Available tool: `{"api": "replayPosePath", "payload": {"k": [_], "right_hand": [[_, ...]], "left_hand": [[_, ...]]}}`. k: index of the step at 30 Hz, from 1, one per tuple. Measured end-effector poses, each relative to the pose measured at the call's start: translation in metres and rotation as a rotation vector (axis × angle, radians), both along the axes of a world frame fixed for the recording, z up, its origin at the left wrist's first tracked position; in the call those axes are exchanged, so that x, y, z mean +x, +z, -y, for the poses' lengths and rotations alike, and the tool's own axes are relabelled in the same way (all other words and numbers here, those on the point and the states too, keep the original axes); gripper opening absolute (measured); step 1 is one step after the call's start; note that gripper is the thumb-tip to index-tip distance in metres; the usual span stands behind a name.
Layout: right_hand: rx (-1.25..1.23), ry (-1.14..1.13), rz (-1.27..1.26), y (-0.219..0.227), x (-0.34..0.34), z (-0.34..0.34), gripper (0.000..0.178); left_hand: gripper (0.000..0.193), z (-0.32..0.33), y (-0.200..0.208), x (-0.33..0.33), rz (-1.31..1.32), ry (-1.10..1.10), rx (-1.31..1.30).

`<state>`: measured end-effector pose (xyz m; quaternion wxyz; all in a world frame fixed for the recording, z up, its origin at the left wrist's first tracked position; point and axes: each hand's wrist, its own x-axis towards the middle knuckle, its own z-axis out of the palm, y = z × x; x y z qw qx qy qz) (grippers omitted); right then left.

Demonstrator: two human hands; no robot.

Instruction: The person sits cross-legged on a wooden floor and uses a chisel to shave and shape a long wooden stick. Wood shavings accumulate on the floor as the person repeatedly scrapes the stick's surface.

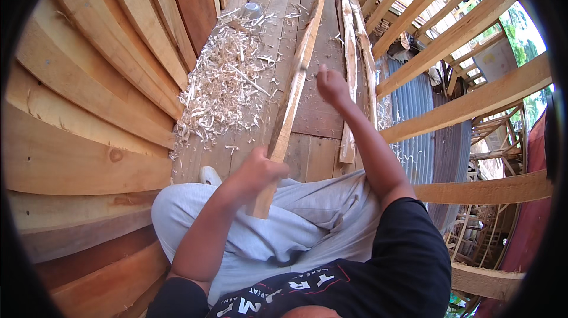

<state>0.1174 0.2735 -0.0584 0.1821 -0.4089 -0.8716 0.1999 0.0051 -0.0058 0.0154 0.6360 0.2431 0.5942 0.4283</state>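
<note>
A long, pale wooden strip (294, 90), its edge rough and unevenly cut, runs away from my lap over the floor. My left hand (258, 171) is wrapped round it near its close end, which rests over my grey trousers (319, 208). Just right of the strip's middle, my right hand (333, 87) is closed in a fist, thumb side up. What that fist holds, if anything, I cannot make out; a small dark grey patch shows on the strip beside it. Another rough strip (348, 90) lies on the floor to the right, under my right forearm.
Curly wood shavings (222, 81) are heaped on the plank floor (316, 122) to the left, with a small clear cup-like container (252, 10) at their far end. A board wall (89, 158) stands close on the left. Spaced wooden rails (467, 93) edge the right side, with corrugated sheets (411, 116) beyond.
</note>
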Motion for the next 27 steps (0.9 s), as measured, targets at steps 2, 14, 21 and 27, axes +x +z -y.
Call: {"api": "replayPosePath", "payload": {"k": [2,14,21,27], "right_hand": [[0.146,-0.174,-0.092,-0.055,0.03,-0.069,0.064],[-1.427,-0.122,-0.563,0.013,0.008,-0.008,0.087],[-1.427,-0.018,-0.747,0.023,-0.01,0.011,0.045],[-1.425,-0.042,-0.702,0.013,-0.01,0.016,0.048]], "left_hand": [[0.034,-0.005,0.014,0.003,0.041,-0.027,0.014],[0.033,0.034,0.045,-0.002,0.451,-0.028,0.01],[0.034,0.037,0.041,-0.013,0.458,-0.144,-0.001],[0.046,0.001,0.017,-0.017,0.512,-0.057,-0.068]]}}
